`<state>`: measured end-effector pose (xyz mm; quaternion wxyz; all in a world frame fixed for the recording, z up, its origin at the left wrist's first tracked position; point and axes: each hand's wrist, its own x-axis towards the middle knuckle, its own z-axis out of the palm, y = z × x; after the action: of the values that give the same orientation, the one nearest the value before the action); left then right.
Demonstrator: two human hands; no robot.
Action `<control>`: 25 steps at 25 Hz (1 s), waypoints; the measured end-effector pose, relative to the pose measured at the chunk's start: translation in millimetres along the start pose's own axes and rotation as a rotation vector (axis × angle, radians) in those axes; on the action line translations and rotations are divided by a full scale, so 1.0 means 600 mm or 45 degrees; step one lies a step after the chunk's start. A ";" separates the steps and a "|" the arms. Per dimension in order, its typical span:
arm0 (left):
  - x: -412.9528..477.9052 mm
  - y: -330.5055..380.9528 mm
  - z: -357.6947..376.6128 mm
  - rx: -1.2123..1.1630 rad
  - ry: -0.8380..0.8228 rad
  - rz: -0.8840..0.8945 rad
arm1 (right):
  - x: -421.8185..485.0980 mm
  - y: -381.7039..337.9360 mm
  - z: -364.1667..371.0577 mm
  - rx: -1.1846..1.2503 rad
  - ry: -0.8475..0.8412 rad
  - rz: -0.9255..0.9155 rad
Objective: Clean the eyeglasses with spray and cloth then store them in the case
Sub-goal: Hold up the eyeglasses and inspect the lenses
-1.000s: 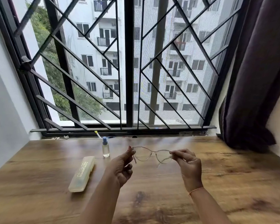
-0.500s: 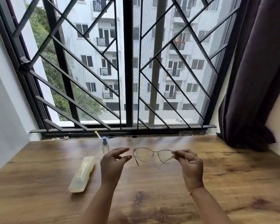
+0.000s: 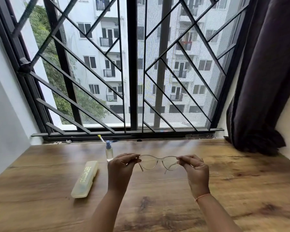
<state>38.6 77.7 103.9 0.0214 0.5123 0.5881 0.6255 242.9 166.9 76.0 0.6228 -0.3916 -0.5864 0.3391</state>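
Both hands hold the eyeglasses (image 3: 159, 162) mid-frame
Left hand (image 3: 120, 168) and right hand (image 3: 197, 171) each pinch a frame end

Low in the middle of the frame, your left grip (image 3: 120, 166) and right grip (image 3: 195, 169) pinch the two ends of the glasses (image 3: 158, 162), holding them above the table (image 3: 241, 181). To their left the case (image 3: 84, 179) lies closed on the table, with the spray (image 3: 109, 151) upright just beyond it.
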 end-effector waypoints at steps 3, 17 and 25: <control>0.001 -0.005 -0.001 0.003 0.005 0.022 | -0.001 0.003 0.001 -0.025 -0.025 -0.023; -0.110 -0.136 -0.023 0.167 -0.235 0.096 | -0.072 0.115 -0.018 -0.423 -0.392 -0.367; -0.137 -0.156 -0.018 0.262 -0.275 0.079 | -0.094 0.133 -0.021 -0.421 -0.413 -0.363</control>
<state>16.2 47.2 -15.3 0.0128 0.5939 0.6272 0.5037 253.5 153.0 -21.1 0.4896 -0.3421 -0.7751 0.2060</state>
